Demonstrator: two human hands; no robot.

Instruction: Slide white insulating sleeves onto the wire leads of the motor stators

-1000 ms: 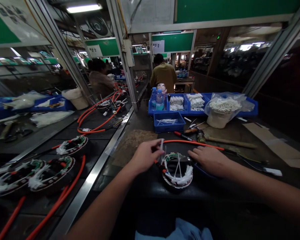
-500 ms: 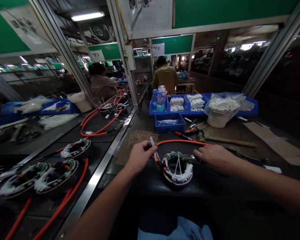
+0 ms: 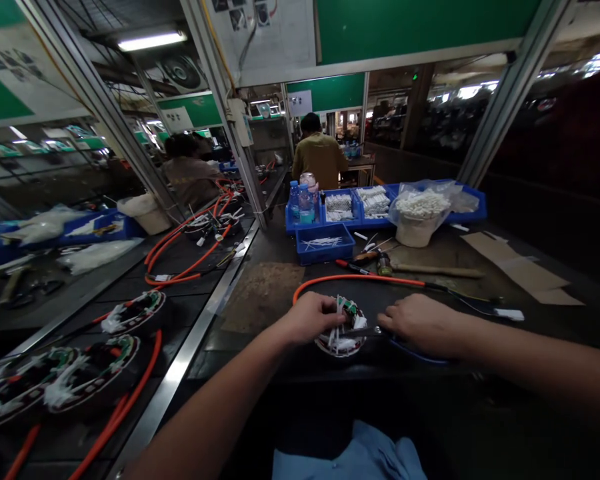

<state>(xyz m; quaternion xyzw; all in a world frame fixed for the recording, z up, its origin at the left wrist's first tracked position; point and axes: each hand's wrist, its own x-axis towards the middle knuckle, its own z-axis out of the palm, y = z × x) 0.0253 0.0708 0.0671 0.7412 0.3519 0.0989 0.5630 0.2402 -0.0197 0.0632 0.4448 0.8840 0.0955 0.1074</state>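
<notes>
A ring-shaped motor stator (image 3: 364, 313) with green and white parts sits on the dark bench in front of me. My left hand (image 3: 313, 319) is over its left side, thumb and fingers closed on thin white sleeves (image 3: 339, 308) that stand up from the ring. My right hand (image 3: 420, 325) is at the ring's right, wrapped round scissors (image 3: 367, 331). Their metal blade reaches across the ring's opening, next to the white strands, and a blue handle shows below the hand. An orange cable (image 3: 350, 277) curves behind the ring to the right. My fingers hide part of the ring.
Blue bins (image 3: 340, 208) of white tubes line the back, with bottles (image 3: 306, 205) at their left. A blue tray (image 3: 325, 245), a bagged bucket (image 3: 414, 230), a hammer (image 3: 435, 270) and cardboard (image 3: 517, 263) lie nearer. More stators (image 3: 135, 313) are at left; people sit beyond.
My left hand has moved right, from beside the ring to over it, with the white sleeves. The scissors now reach lower across the ring. The camera view has shifted somewhat to the right.
</notes>
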